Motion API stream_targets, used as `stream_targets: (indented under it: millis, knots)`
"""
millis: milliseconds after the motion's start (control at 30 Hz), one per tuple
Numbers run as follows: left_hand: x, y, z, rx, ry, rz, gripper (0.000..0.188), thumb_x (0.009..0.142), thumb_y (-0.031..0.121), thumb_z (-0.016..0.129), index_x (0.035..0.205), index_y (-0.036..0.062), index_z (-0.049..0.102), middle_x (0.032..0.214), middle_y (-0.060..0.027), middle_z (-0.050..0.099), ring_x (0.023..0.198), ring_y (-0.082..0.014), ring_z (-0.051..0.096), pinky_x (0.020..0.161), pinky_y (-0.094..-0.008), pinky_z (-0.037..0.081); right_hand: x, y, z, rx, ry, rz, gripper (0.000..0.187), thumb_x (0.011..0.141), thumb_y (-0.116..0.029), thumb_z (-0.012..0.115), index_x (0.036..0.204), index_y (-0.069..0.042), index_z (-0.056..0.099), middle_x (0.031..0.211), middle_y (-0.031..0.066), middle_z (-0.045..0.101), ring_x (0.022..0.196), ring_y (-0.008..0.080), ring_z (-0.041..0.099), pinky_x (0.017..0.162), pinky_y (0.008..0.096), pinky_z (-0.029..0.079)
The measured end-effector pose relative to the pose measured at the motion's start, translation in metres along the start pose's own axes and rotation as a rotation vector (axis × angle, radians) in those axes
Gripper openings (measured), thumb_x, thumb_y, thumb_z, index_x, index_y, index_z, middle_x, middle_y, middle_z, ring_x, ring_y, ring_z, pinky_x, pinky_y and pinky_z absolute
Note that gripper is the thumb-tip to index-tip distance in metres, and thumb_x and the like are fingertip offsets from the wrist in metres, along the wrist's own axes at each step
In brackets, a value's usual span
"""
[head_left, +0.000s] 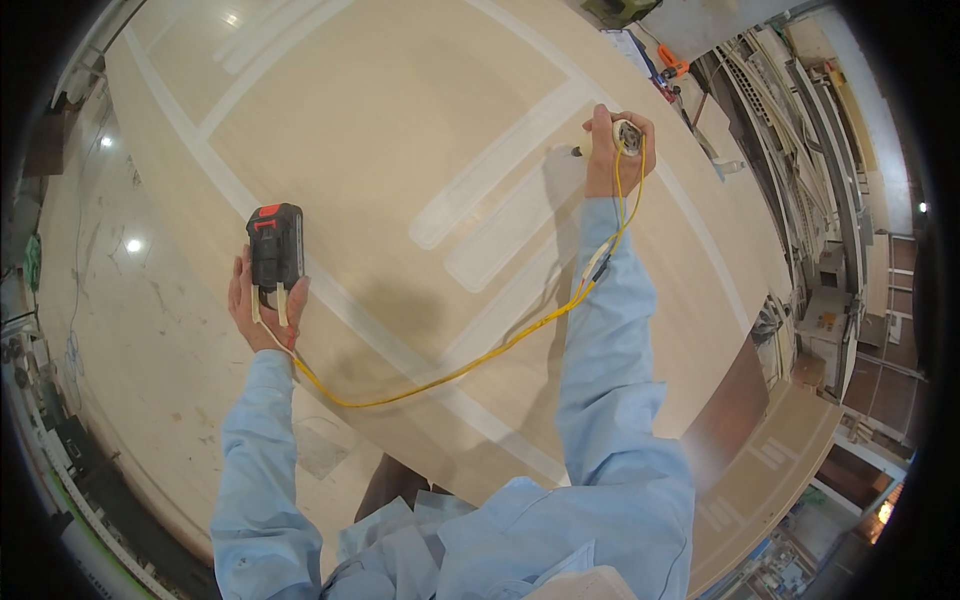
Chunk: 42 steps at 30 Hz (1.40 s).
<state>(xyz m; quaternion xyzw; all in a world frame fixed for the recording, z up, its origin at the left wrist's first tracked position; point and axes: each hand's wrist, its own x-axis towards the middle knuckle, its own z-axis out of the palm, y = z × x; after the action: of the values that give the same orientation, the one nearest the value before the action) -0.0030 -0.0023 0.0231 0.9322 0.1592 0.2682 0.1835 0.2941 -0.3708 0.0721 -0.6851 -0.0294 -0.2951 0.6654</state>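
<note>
Left hand (243, 312): was clamped on the blocky black-and-red plastic battery (276, 245), over the flat beige board's (350, 150) left edge.
Right hand (604, 165): was closed on a small, round, pale-rimmed part (627, 138).
Battery: looked dense, stiff; best held by its sides.
Thin yellow cable (450, 378): seemed light, flexible.

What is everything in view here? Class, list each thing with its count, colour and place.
Battery pack: one, black and red, in left fingers
Small round part: one, pale rim, in right fingers
Cable: one run, yellow, drooping between the hands
Striped panel: one, tan with white bands, beneath the hands
Orange tool: one, orange, upper right
Second panel: one, tan with white marks, lower right
Long strips: many, grey and brown, right side
Floor: one, pale, left
Other clutter: too small to tell
Sleeves: two, light blue, lower centre
Left fingers: one set, bare, left
Right fingers: one set, bare, upper right
</note>
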Motion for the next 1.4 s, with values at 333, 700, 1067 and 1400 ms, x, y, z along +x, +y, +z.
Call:
stream_targets:
  millis: [333, 700, 1067, 1400]
  knots:
    - [-0.003, 0.0, 0.001, 0.004, -0.014, -0.024, 0.084, 0.077, 0.045, 0.087, 0.141, 0.0017, 0.056, 0.146, -0.0096, 0.059, 0.141, -0.0342, 0.047, 0.117, -0.0464, 0.033, 0.005, 0.014, 0.0, -0.045, -0.015, -0.017, 0.024, 0.086, -0.008, 0.08, 0.094, -0.003, 0.058, 0.078, 0.0093, 0.071, 0.069, 0.0144, 0.069, 0.069, 0.0271, 0.055]
    - [0.0, -0.003, 0.007, 0.011, -0.03, -0.035, 0.087, 0.078, 0.049, 0.085, 0.142, 0.0, 0.055, 0.147, -0.0105, 0.058, 0.141, -0.0357, 0.047, 0.116, -0.0474, 0.034, -0.004, -0.004, -0.004, -0.021, 0.023, 0.012, 0.024, 0.085, -0.006, 0.08, 0.092, -0.003, 0.056, 0.078, 0.0086, 0.069, 0.068, 0.0151, 0.069, 0.066, 0.0285, 0.056]
    - [0.0, -0.005, 0.01, 0.061, -0.014, 0.0, 0.082, 0.078, 0.044, 0.087, 0.14, 0.0008, 0.056, 0.146, -0.0102, 0.059, 0.141, -0.0351, 0.047, 0.115, -0.0475, 0.035, -0.013, -0.008, -0.027, -0.086, -0.014, -0.014, 0.02, 0.088, -0.008, 0.077, 0.093, -0.003, 0.059, 0.075, 0.0087, 0.07, 0.069, 0.0136, 0.068, 0.069, 0.0276, 0.054]
    - [0.001, 0.0, 0.006, 0.015, -0.01, 0.0, 0.082, 0.075, 0.034, 0.091, 0.141, 0.0011, 0.055, 0.145, -0.0104, 0.06, 0.14, -0.0325, 0.048, 0.115, -0.0407, 0.035, -0.018, -0.003, -0.023, -0.072, 0.004, -0.035, 0.019, 0.087, -0.006, 0.077, 0.092, -0.003, 0.059, 0.077, 0.0089, 0.07, 0.068, 0.0143, 0.068, 0.066, 0.0268, 0.054]
